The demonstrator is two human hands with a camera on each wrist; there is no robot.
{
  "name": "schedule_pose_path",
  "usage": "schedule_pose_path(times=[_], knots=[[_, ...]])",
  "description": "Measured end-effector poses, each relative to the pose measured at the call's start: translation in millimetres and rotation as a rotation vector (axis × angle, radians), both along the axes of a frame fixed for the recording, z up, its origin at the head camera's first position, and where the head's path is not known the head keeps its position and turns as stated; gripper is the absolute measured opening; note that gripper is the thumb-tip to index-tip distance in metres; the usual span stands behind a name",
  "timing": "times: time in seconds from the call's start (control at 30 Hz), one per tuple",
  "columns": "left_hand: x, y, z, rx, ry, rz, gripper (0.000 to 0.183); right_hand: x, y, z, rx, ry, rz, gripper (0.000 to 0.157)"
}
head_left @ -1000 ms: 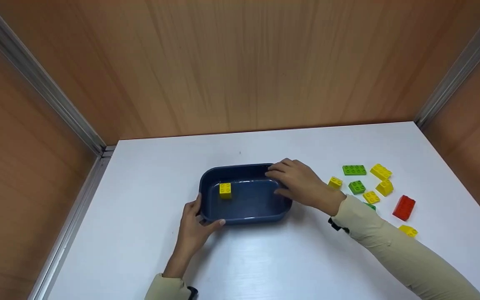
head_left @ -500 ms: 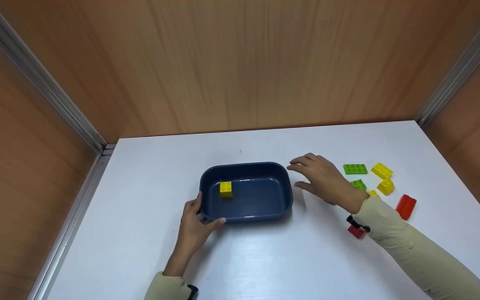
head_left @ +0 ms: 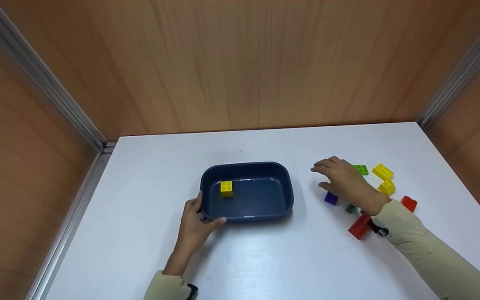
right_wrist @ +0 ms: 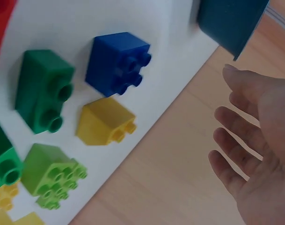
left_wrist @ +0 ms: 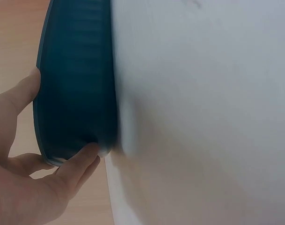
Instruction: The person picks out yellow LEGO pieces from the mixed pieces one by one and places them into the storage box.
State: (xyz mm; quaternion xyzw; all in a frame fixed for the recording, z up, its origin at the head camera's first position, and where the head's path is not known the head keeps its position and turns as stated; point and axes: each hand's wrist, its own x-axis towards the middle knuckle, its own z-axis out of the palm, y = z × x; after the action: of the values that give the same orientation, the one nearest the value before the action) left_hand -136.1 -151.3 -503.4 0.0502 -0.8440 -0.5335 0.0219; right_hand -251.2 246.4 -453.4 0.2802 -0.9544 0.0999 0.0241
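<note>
My left hand [head_left: 194, 225] grips the near left corner of a dark blue tray [head_left: 261, 202], thumb at the front side and fingers along the left end. The left wrist view shows the fingers around the tray's wall [left_wrist: 81, 61]. Inside the tray, toward the left, sits one yellow toy building brick [head_left: 226, 189]. My right hand [head_left: 344, 180] hovers right of the tray, fingers loosely bent and holding nothing. Close below it is a dark blue brick [head_left: 331, 198]. The right wrist view also shows a yellow brick [right_wrist: 105, 123] and a green brick [right_wrist: 41, 91] nearby.
Several more bricks lie at the right of the white table [head_left: 161, 175], among them a red brick [head_left: 359, 227] under the right wrist and a yellow brick [head_left: 383, 171] farther back. My right arm partly hides the group. Wooden panels [head_left: 248, 62] stand behind and at both sides.
My right hand has left the tray's right end and moved right, over the loose bricks. The blue brick and a red brick have come into view. My left hand keeps its hold.
</note>
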Motion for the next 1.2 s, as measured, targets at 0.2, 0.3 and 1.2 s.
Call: schedule_pose_path(times=[0.2,0.3,1.2], knots=[[0.9,0.7,-0.8,0.008,-0.014,0.008,0.103,0.0,15.8,-3.1,-0.017,-0.043,-0.047,0.048],[1.3,1.2,-0.6,0.000,-0.014,0.009,0.103,0.3,22.1,-5.1,-0.010,-0.044,-0.058,0.049],[1.4,5.1,3.2,-0.035,-0.025,0.024,0.103,-6.7,49.3,-21.5,0.030,-0.112,-0.056,0.049]])
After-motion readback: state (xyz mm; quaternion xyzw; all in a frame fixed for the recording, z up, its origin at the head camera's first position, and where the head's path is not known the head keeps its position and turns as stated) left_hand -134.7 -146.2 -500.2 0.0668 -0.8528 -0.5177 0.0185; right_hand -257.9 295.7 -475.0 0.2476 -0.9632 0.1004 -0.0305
